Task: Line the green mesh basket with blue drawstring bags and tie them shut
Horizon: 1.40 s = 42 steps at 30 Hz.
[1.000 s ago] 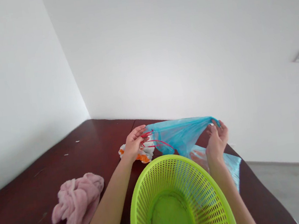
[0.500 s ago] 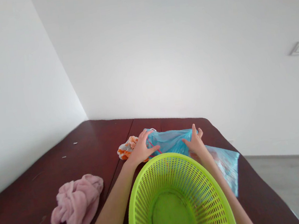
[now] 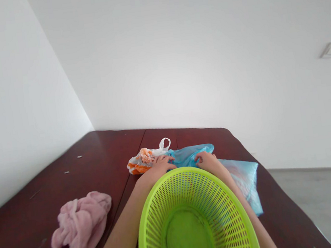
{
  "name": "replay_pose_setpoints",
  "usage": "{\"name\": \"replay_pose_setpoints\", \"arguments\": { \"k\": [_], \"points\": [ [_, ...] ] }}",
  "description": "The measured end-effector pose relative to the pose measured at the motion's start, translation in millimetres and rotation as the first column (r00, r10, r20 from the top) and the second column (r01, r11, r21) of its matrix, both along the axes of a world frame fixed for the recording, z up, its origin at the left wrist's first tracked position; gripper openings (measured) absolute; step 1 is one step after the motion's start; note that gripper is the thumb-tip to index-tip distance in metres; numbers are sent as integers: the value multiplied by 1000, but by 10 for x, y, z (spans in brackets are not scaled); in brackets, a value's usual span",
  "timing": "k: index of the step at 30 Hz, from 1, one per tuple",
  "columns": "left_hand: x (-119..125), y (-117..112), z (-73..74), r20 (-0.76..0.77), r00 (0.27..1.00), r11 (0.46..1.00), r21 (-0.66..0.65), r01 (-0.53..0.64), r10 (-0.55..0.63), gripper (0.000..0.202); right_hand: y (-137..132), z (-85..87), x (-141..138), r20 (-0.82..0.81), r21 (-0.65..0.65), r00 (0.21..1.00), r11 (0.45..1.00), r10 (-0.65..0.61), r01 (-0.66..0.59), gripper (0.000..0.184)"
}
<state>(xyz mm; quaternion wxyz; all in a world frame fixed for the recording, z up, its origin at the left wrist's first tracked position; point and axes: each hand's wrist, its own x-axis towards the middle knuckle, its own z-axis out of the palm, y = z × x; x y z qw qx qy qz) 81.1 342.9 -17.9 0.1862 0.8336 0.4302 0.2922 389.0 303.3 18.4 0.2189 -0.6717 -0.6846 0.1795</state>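
A thin blue plastic bag (image 3: 184, 155) lies crumpled on the table behind the green basket. My left hand (image 3: 160, 166) is on the bag's left end, fingers bent down and closed on the plastic. At the right part of the bag, my right hand (image 3: 207, 161) has its fingers curled in and closed on it. Between my forearms stands a lime green plastic basket (image 3: 187, 174) with slotted sides, nothing in it. A white and orange plastic bag (image 3: 139, 166) with a raised white handle lies just left of my left hand.
A crumpled pink cloth (image 3: 83, 222) lies left of my left forearm on the dark red table (image 3: 110, 147). A light blue plastic packet (image 3: 246, 178) is under and beside my right forearm, near the table's right edge. White walls (image 3: 175, 57) bound the back and left.
My hands have come down and closer together, their spread fingers closing on the blue bag. The white and orange bag's handle shows more now.
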Motion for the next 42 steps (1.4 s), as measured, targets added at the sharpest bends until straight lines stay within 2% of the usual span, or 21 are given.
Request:
{"name": "replay_pose_setpoints", "arguments": {
  "k": [4,6,8,10,12,14,16,18,20,22,23,24,26,28,29,31,33,37,40,41,42],
  "points": [
    [82,4,29,-107,991,997,-19,76,-78,21,52,103,42,-47,116,997,991,-66,71,31],
    [66,-32,123,-121,990,997,11,80,-78,17,61,144,60,-44,172,986,970,-164,169,30],
    [26,-79,245,-94,995,997,65,37,-31,19,40,141,47,-42,144,979,968,-201,205,25],
    [-18,-120,370,-24,999,991,128,-46,49,23,2,93,-5,-84,47,989,991,-122,127,22],
    [-57,-149,473,44,994,982,151,-111,105,22,-27,27,-80,-165,-6,986,1000,-9,8,28],
    [-89,-166,540,66,991,988,88,-126,121,21,-26,-25,-145,-235,31,971,998,53,-47,30],
    [-118,-168,572,87,988,992,-6,-128,128,19,5,-39,-170,-276,75,960,997,50,-30,20],
    [-148,-151,579,160,974,986,-71,-149,159,17,47,-10,-139,-298,109,954,993,0,34,13],
    [-179,-116,572,297,934,976,-137,-167,201,15,80,48,-54,-357,218,930,959,-92,179,15],
    [-202,-69,563,446,863,962,-234,-142,235,15,101,113,65,-529,350,835,858,-150,376,20],
    [-208,-47,560,513,821,952,-283,-116,253,17,110,141,132,-645,381,752,794,-139,474,22],
    [-208,-27,557,568,777,941,-327,-89,271,20,119,163,200,-757,374,645,740,-104,559,26],
    [-192,1,555,645,695,917,-396,-49,316,28,143,186,335,-919,284,394,671,-12,684,30],
    [-163,11,558,697,616,893,-450,-21,366,32,173,181,468,-979,187,197,609,51,771,32],
    [-149,12,563,722,573,883,-470,-5,387,31,189,171,531,-988,152,140,576,65,804,32],
    [-129,11,582,780,456,867,-497,36,428,28,215,142,645,-994,110,87,515,69,850,34],
    [-131,14,615,823,333,859,-507,70,459,25,228,114,732,-996,90,65,475,67,875,36],
    [-174,31,708,859,192,853,-502,140,474,26,217,107,766,-993,112,90,434,70,894,41],
    [-179,19,756,884,93,856,-467,223,458,33,194,148,654,-978,206,204,420,51,884,58],
    [-169,3,760,888,97,860,-459,221,449,40,186,162,597,-963,258,267,445,43,858,63],
    [-152,-20,757,887,133,862,-462,208,443,48,177,171,532,-934,322,356,501,30,803,64]
  ]
}}
